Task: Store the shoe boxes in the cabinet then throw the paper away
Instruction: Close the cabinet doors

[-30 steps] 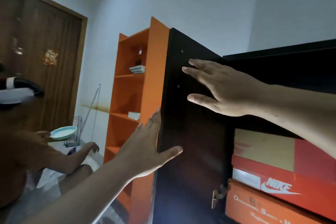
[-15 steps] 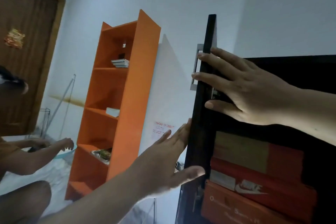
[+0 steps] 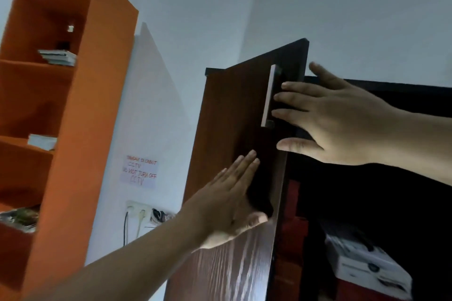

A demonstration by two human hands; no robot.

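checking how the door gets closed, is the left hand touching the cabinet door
Touching. The head view shows the left hand laid flat, fingers straight, on the brown front of the cabinet door, with no gap visible under the palm.

On my left I see an orange shelf unit, tall and open-fronted. Small stack of books on an upper shelf; white item one shelf down, too blurred to identify. Pale wall behind carries a handwritten paper notice reading "DO NOT TURN OFF CCTV". Below it, a wall socket with cables plugged in.
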